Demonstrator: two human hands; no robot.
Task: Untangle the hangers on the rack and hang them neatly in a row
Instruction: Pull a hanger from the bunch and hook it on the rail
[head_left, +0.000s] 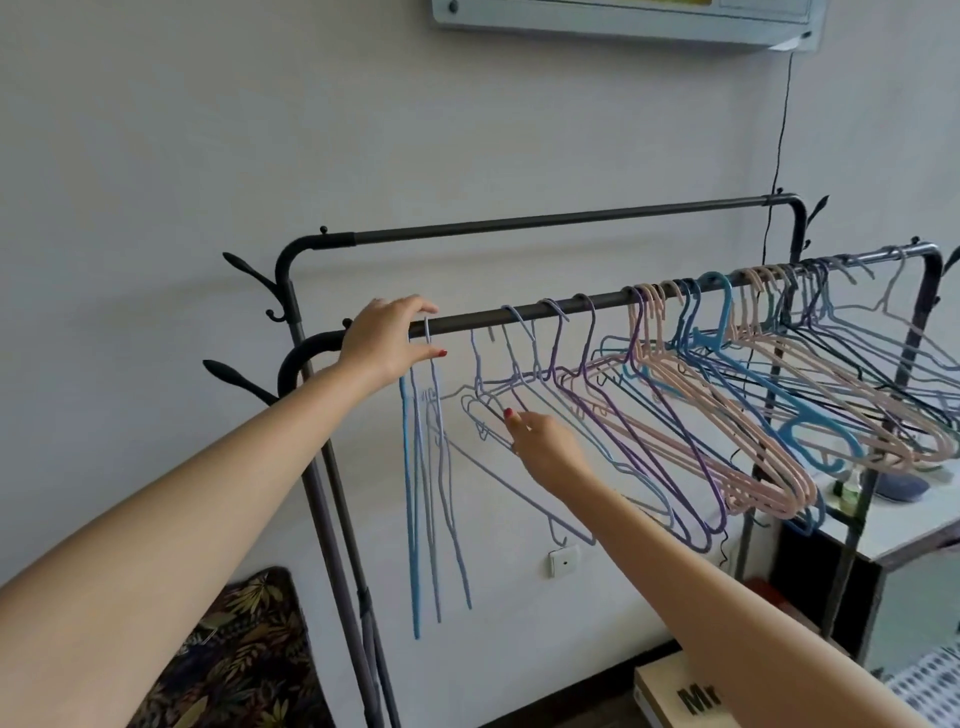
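A dark metal rack has a front rail (592, 302) and a higher back rail (545, 222). Several thin hangers in pale blue, lilac, purple and pink hang crowded along the front rail, many crossed over one another (727, 415). At the rail's left end a few pale blue hangers (434, 493) hang edge-on. My left hand (387, 340) is at that end, thumb and fingers pinching the hook of one of these hangers at the rail. My right hand (543, 447) is lower, fingers closed on the wire of a lilac hanger (498, 467) that slants down to the right.
Black coat hooks (244, 267) stick out from the rack's left post. A leaf-patterned cloth (244, 649) lies at lower left. A white-topped cabinet (883, 525) stands behind the rack's right side, and a box (670, 686) lies on the floor. A wall socket (563, 560) sits low on the wall.
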